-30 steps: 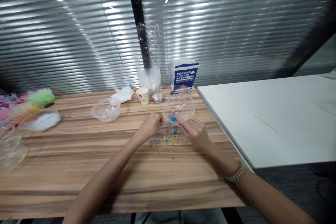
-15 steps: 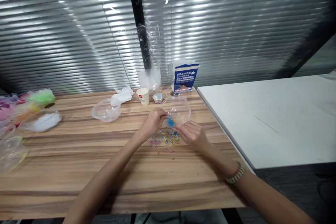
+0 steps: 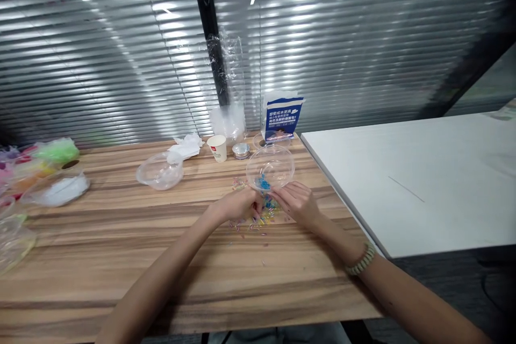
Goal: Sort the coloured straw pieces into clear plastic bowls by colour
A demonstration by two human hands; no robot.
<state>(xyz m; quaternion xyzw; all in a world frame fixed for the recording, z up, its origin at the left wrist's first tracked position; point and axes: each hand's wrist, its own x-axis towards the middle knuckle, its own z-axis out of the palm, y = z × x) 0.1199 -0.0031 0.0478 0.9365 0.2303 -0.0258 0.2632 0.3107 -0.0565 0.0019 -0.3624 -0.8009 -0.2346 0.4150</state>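
A clear plastic bowl [image 3: 285, 167] stands at the middle of the table, with small blue bits [image 3: 263, 181] gathered at its near side. Thumb and fingers of my right hand [image 3: 297, 203] are closed at the bowl's near rim. Just in front of the bowl, my left hand [image 3: 242, 204] is low over a scatter of small multicoloured bead-like pieces [image 3: 264, 219]. Its fingers are bent and pressed together, fingertips down among the pieces; whatever they pinch is hidden. More blue bits lie between my two hands.
Behind the bowl are a round tin [image 3: 241, 150], a paper cup [image 3: 218, 148], a blue-and-white bag [image 3: 283, 118] and white tissues [image 3: 187, 145]. Another clear bowl [image 3: 159, 172] stands left. Farther left are a container with white stuff [image 3: 60, 191] and colourful bags [image 3: 56, 151]. A white table [image 3: 423, 172] adjoins on the right.
My left hand has moved from the bowl's rim down toward me, onto the scattered pieces. More blue bits show in the bowl. My right hand stays at the rim.
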